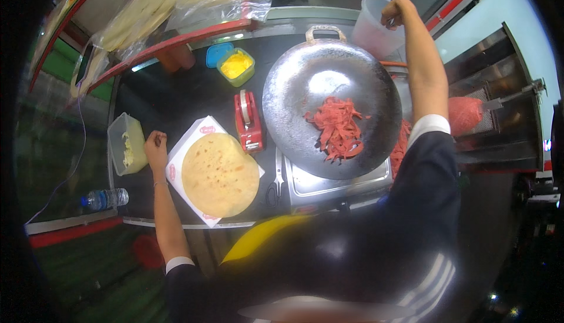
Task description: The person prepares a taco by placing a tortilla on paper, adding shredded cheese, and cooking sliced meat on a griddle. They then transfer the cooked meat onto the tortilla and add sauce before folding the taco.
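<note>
My right hand [396,13] reaches over the rim of a translucent plastic tub [369,26] at the far right. Its fingers curl together; what they hold, if anything, is too small to make out. My left hand [155,147] is closed between a clear container [138,150] of pale shredded pieces and a round flatbread [220,176]; its fingertips are hidden. The flatbread lies on white square paper [174,167]. Red meat strips [339,126] are heaped in a large shallow metal pan [288,97] on the stove [335,187].
Nearby are a red tape dispenser [249,122], scissors [278,176], a tub of yellow spread [237,66], a blue lid [220,54] and a water bottle [106,198]. Bagged flatbreads [144,12] lie behind a red rail. At right, a red meat block [465,116] sits on a spit.
</note>
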Demonstrator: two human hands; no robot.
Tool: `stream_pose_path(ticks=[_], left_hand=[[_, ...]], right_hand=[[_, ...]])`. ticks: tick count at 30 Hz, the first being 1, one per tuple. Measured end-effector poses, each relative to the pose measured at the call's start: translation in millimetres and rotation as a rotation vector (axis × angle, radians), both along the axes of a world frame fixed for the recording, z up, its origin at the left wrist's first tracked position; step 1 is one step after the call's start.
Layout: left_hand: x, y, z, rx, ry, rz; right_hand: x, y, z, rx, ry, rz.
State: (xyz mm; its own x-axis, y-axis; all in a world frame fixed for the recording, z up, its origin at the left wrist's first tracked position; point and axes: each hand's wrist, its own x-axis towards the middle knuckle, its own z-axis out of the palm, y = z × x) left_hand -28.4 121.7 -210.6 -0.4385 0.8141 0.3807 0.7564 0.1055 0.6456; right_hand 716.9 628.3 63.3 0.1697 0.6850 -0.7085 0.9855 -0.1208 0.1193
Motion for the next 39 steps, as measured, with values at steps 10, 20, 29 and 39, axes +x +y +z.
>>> stream_pose_path(ticks=[10, 20, 29, 39], left_hand=[[-2.1, 3.4, -6.0, 0.033, 0.058, 0.039], [-4.5, -0.1, -3.7, -0.006, -0.036, -0.053], [-14.0, 1.4, -19.1, 0.016, 0.034, 0.004], [-17.3, 6.2, -29.9, -0.019, 0.076, 0.091]], right_hand=[[-23.9, -61.4, 103.3, 0.448, -0.258, 0.322], [-19.3, -177.8, 203.1, 0.839, -0.253, 0.365], [-14.4, -335.5, 263.5, 0.895, 0.273, 0.651], [-16.5, -317.3, 224.9, 0.715, 0.245, 0.581]])
